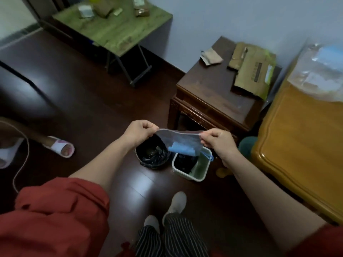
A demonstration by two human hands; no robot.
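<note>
A small clear plastic bag (pixel 179 139) with a blue roll (pixel 183 150) inside hangs stretched between my hands at the centre of the view. My left hand (pixel 138 131) pinches its left top corner. My right hand (pixel 220 142) pinches the right top corner. A thin blue loop (pixel 208 156) dangles below the bag near my right hand. Directly beneath the bag on the dark wood floor stand a round bin with a black liner (pixel 153 154) and a pale green rectangular bin (pixel 200 168) with dark contents.
A dark wooden side table (pixel 213 93) with torn brown packaging stands behind the bins. A yellow wooden table (pixel 304 145) is at the right, a green folding table (pixel 115 28) at the back. A slipper (pixel 59 148) and a cord (pixel 20 164) lie at left. My feet (pixel 174 206) are below.
</note>
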